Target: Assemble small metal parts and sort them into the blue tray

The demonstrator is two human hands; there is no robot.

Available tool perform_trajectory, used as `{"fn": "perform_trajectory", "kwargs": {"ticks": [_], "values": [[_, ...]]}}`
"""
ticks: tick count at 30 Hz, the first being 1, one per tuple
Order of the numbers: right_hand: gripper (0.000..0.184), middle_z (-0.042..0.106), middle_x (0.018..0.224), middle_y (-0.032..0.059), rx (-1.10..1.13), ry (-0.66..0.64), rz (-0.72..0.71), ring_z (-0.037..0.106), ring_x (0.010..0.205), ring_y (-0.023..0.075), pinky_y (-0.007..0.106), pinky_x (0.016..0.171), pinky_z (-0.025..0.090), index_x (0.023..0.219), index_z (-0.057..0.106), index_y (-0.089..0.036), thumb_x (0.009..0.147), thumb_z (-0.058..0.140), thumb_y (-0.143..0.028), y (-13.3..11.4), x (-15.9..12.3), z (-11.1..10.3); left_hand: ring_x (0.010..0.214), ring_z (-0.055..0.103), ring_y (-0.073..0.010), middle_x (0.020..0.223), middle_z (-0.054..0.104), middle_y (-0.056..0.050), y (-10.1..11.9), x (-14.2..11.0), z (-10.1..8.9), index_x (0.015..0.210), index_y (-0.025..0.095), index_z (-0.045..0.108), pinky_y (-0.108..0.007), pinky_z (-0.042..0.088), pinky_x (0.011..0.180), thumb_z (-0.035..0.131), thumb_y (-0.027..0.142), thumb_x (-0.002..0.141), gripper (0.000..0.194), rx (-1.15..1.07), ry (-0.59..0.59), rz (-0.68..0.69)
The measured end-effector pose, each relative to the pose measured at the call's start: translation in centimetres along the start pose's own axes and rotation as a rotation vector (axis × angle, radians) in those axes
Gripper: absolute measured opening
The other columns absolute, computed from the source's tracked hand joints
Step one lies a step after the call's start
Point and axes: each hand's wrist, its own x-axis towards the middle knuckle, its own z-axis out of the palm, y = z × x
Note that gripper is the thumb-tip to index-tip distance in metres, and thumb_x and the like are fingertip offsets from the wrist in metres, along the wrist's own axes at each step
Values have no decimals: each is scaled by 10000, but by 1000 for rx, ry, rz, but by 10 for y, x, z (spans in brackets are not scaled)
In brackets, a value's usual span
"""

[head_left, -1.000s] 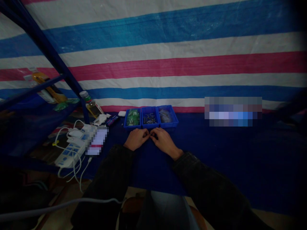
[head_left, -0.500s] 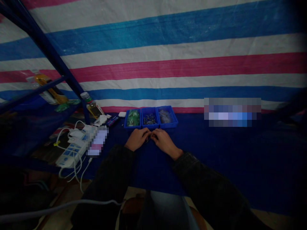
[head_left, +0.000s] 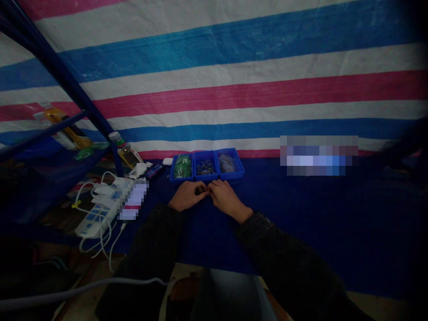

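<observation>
My left hand (head_left: 188,195) and my right hand (head_left: 228,198) meet at the fingertips above the dark blue tabletop (head_left: 214,236). Both are closed in a pinch, and whatever lies between the fingers is too small and dark to make out. Just beyond them stand three blue bins side by side. The left bin (head_left: 182,167) holds green pieces, perhaps in plastic wrapping. Thin metal pieces resembling screws fill the middle bin (head_left: 206,167). Clear, pale plastic pieces lie in the right bin (head_left: 227,163).
At left lie a white power strip (head_left: 92,220) with tangled cables and a blurred-out phone (head_left: 133,200). A bottle (head_left: 125,151), crumpled tissue (head_left: 139,170) and a small white case (head_left: 167,161) stand behind. A blue metal frame (head_left: 73,89) rises at left; striped sheeting (head_left: 234,89) hangs behind.
The view has shifted slightly, so the bins sit a little further left. My fingers have changed their bend, the left thumb and forefinger now forming a rounder loop; both hands stay together.
</observation>
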Motion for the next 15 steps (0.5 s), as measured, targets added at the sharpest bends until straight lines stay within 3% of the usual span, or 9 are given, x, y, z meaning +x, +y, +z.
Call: {"fn": "perform_trajectory", "kwargs": {"ticks": [7, 15], "values": [[197, 644, 1078, 111, -103, -15, -13, 553, 1044, 277, 397, 901, 380, 999, 593, -170, 838, 568, -58, 4, -2, 1, 718, 618, -143, 802, 703, -7, -4, 1, 6, 880, 204, 737, -238, 420, 660, 702, 309, 870, 112, 61, -33, 43], [209, 636, 1002, 88, 18, 93, -16, 544, 959, 254, 367, 843, 380, 985, 544, -181, 864, 499, -17, 2, -4, -2, 726, 615, -146, 810, 694, -23, 0, 3, 6, 873, 176, 723, -250, 439, 694, 648, 255, 898, 112, 65, 18, 89]]}}
